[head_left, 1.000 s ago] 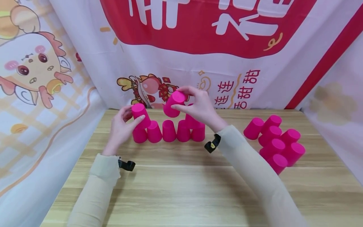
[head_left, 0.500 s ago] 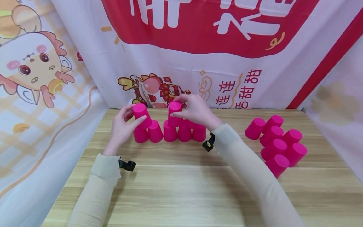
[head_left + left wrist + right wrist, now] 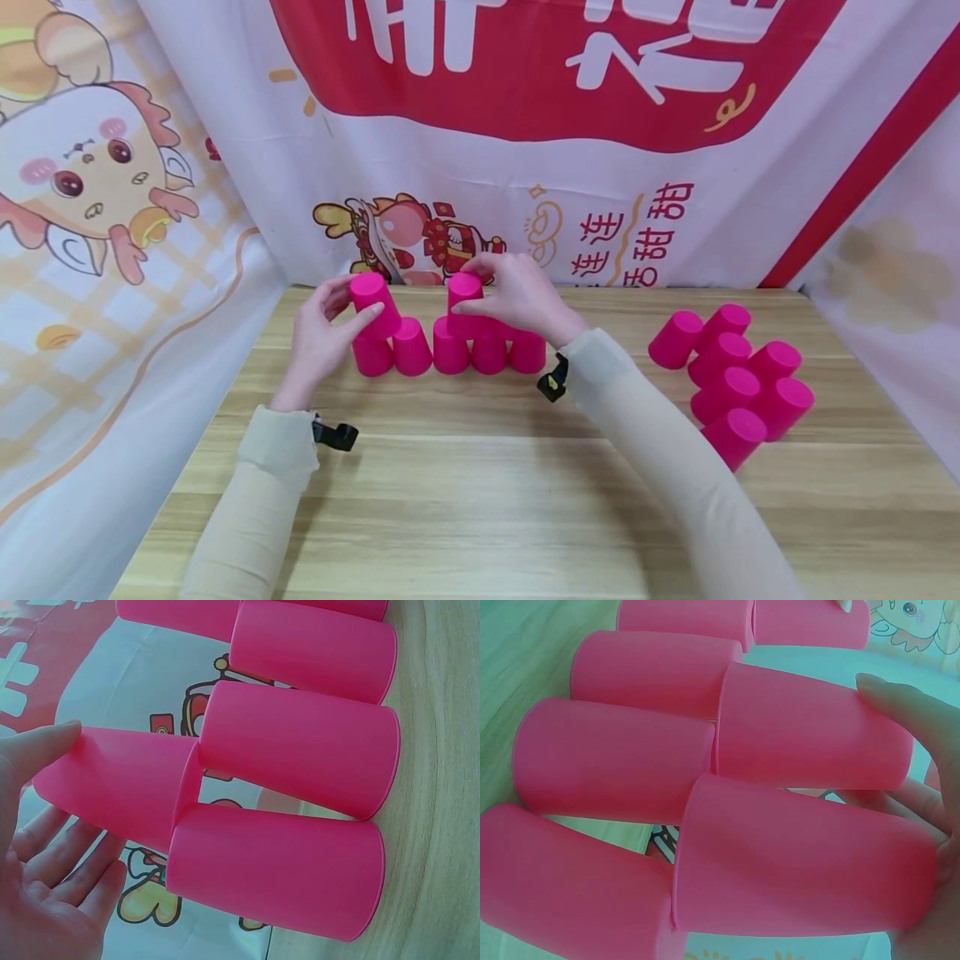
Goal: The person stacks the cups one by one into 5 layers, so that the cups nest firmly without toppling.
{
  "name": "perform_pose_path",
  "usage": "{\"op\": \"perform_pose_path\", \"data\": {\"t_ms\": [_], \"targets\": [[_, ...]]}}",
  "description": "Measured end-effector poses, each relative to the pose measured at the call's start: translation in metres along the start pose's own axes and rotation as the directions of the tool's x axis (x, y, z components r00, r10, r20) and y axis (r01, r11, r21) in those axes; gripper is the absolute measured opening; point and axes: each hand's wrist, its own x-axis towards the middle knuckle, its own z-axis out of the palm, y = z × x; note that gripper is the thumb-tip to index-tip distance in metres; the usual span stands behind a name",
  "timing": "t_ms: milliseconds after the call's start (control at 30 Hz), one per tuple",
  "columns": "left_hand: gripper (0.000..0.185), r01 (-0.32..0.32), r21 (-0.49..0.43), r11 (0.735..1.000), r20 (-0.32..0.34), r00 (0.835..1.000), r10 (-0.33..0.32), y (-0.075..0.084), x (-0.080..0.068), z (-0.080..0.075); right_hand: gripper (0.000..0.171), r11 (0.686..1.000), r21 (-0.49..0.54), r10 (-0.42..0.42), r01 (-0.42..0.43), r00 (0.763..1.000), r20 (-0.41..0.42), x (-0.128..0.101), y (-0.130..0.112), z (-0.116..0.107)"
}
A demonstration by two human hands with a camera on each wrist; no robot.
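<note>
Wooden tabletop [image 3: 480,492], pale grain running side to side, boxed in by printed cloth: a white and red banner [image 3: 525,125] with large characters across the back edge, a cartoon-patterned sheet [image 3: 112,208] down the left edge, a plainer cloth with a red stripe at the right edge.

Near the back edge, left of centre, a row of five pink cups [image 3: 450,354] stands upside down, side by side, touching or nearly so.

Left hand [image 3: 322,337] curls thumb and fingers round a pink cup [image 3: 373,304] set upside down on the two leftmost cups of the row, straddling the join. In the left wrist view the thumb lies along this cup's wall and the fingers sit loosely bent behind it.

Right hand [image 3: 521,296] holds a second upper cup [image 3: 465,302] by its top end, thumb in front and fingers over the back; it rests upside down on the row between the third and fourth cups. The right wrist view shows another upper cup [image 3: 802,859] beside it, under the palm.

Loose cluster of pink cups [image 3: 731,375] near the right edge, well apart from the row, upside down, packed close.

Both forearms in beige sleeves [image 3: 660,450]; a black strap [image 3: 336,435] at each wrist.
</note>
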Motion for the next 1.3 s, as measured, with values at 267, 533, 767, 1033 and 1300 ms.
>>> {"op": "perform_pose_path", "data": {"t_ms": [267, 533, 767, 1033, 1300], "targets": [[0.067, 0.003, -0.006, 1.000, -0.006, 1.000, -0.003, 0.002, 0.000, -0.001, 0.059, 1.000, -0.019, -0.003, 0.003, 1.000, -0.006, -0.001, 0.000, 0.001], [0.071, 0.003, -0.005, 1.000, -0.042, 0.999, -0.003, 0.006, -0.001, -0.002, 0.066, 1.000, -0.025, -0.004, 0.004, 1.000, -0.011, -0.004, -0.001, -0.003], [0.068, -0.076, -0.054, 0.996, -0.160, 0.985, 0.067, 0.037, -0.010, -0.004, 0.075, 1.000, 0.010, 0.002, -0.002, 0.997, -0.074, -0.014, -0.008, -0.024], [0.061, -0.227, -0.071, 0.971, -0.232, 0.951, 0.206, 0.102, -0.036, -0.002, 0.066, 0.995, 0.085, -0.029, 0.049, 0.975, -0.221, -0.039, -0.004, -0.053], [0.060, -0.319, -0.115, 0.941, -0.195, 0.936, 0.293, 0.125, -0.054, 0.010, 0.063, 0.990, 0.135, 0.011, 0.036, 0.941, -0.337, -0.074, 0.018, -0.080]]}}
